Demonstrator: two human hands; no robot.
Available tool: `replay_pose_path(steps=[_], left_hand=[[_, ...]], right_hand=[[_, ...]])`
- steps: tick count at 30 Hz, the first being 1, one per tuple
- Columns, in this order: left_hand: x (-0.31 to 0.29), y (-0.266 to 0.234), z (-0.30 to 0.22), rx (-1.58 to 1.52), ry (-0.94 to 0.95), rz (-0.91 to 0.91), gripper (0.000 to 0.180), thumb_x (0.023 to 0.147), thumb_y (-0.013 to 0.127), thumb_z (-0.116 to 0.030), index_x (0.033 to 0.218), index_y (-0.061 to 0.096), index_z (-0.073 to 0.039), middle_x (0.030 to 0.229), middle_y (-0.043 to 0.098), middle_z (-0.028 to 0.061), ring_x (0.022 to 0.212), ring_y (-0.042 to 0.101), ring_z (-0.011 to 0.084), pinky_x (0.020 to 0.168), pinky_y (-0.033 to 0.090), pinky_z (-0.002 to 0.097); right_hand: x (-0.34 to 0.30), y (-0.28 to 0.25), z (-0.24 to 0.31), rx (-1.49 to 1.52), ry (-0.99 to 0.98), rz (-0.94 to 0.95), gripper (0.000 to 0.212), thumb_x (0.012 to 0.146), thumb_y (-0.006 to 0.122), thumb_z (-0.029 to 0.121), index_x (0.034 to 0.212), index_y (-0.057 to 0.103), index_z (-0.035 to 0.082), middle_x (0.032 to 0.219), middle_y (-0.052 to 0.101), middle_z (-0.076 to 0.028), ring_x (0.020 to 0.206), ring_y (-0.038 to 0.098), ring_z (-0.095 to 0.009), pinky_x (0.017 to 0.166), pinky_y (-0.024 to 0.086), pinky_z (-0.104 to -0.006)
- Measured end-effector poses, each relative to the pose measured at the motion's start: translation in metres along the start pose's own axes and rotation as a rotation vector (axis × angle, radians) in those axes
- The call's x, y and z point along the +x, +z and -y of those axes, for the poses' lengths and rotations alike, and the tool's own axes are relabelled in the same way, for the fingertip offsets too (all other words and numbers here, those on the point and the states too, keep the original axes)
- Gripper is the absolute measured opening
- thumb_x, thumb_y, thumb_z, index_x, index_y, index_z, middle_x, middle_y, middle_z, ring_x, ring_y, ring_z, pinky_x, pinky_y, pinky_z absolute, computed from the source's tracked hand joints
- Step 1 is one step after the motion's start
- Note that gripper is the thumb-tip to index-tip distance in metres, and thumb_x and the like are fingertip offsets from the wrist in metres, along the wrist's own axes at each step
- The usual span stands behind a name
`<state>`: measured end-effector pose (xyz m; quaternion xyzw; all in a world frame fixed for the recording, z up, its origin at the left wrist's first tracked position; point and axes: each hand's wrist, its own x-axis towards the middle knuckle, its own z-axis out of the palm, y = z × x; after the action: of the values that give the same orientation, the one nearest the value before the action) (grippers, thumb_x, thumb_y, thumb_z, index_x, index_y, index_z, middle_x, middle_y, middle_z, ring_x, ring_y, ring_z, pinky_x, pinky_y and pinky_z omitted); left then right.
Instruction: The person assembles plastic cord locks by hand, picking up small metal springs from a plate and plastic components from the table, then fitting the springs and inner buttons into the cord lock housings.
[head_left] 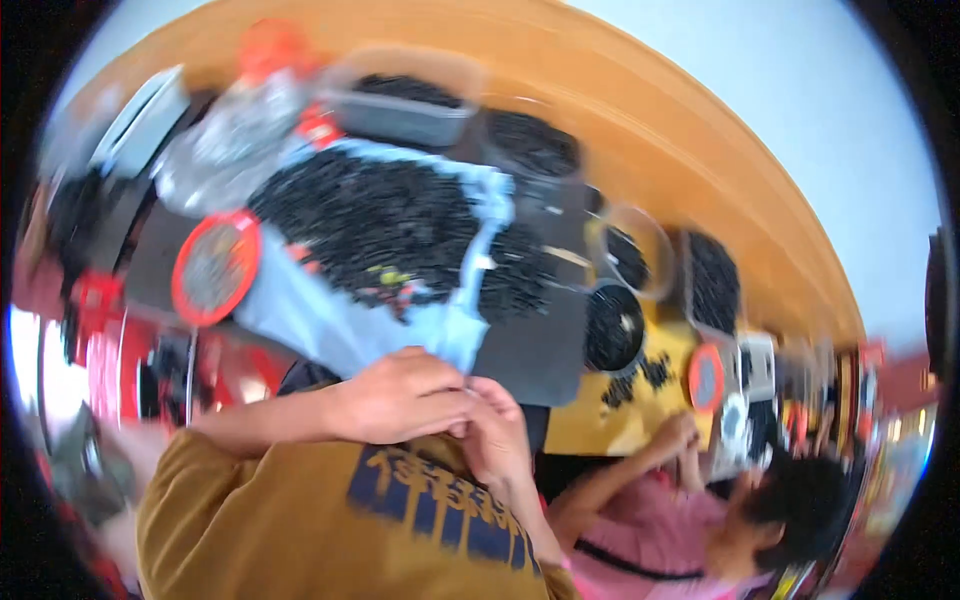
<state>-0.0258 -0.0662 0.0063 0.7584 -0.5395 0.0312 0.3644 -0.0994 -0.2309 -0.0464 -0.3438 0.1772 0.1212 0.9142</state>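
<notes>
My left hand point(405, 398) and my right hand point(495, 430) meet in front of my chest, just off the near edge of the table. Fingers on both are closed together in a pinch. Whatever lies between the fingertips is too small and blurred to make out. Beyond the hands, a light blue cloth point(345, 325) is spread on the dark table and hangs over its edge. On the cloth lies a large heap of small black pieces point(375, 220), with a few yellow-green and reddish bits at its near side.
A red-rimmed round dish point(252, 245) stands left of the heap, near a clear plastic bag point(215, 150). Behind sits a clear tub point(420, 125) of black pieces. At right, a person in pink point(660, 520) works at a yellow table point(565, 435) with a black bowl point(613, 330).
</notes>
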Motion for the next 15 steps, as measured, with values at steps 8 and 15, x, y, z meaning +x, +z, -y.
replay_pose_path(steps=[8, 15], left_hand=[[-0.025, 0.004, 0.007, -0.057, -0.042, -0.211, 0.023, 0.079, 0.058, -0.016, 0.100, 0.059, -0.009, 0.085, 0.055, 0.0031, 0.076, 0.056, 0.0193, 0.066, 0.045, 0.0325], [-0.043, -0.020, 0.037, -0.036, -0.045, -0.242, 0.025, 0.078, 0.061, -0.013, 0.102, 0.058, -0.007, 0.088, 0.055, 0.0050, 0.076, 0.057, 0.0204, 0.064, 0.045, 0.0330]], right_hand=[[0.008, 0.021, 0.006, -0.126, -0.004, 0.064, 0.014, 0.082, 0.063, 0.007, 0.091, 0.055, 0.000, 0.077, 0.061, -0.009, 0.063, 0.056, -0.014, 0.058, 0.045, -0.0251], [0.042, 0.046, -0.007, -0.162, -0.031, 0.139, 0.019, 0.082, 0.064, 0.010, 0.095, 0.053, 0.000, 0.079, 0.061, -0.009, 0.064, 0.057, -0.016, 0.059, 0.047, -0.0265]])
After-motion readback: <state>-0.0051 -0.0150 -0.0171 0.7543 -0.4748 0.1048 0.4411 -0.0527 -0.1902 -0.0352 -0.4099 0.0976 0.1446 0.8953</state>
